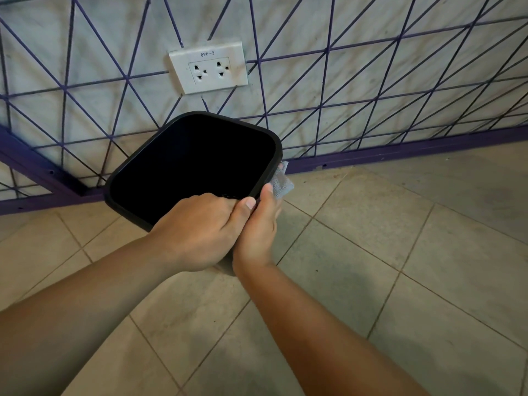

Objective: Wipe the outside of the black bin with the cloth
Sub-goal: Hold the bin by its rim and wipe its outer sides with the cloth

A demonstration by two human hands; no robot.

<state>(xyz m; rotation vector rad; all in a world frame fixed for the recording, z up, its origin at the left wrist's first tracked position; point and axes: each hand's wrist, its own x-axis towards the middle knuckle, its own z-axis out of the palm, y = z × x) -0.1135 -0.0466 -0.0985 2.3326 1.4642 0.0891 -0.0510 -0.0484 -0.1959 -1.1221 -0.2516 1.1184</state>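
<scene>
The black bin (274, 144) stands on the tiled floor close to the wall, its square, round-cornered mouth facing up at me. My left hand (200, 230) grips the near corner of its rim, fingers curled over the edge. My right hand (260, 221) presses a grey cloth (281, 182) against the bin's right outer side, just below the rim; only a bunched corner of the cloth shows past my thumb. The bin's outer walls are mostly hidden under its rim and my hands.
A white double wall socket (208, 68) sits above the bin on a pale wall crossed by purple lines. A purple baseboard (400, 152) runs along the wall's foot. Beige floor tiles (400, 252) spread out to the right and toward me.
</scene>
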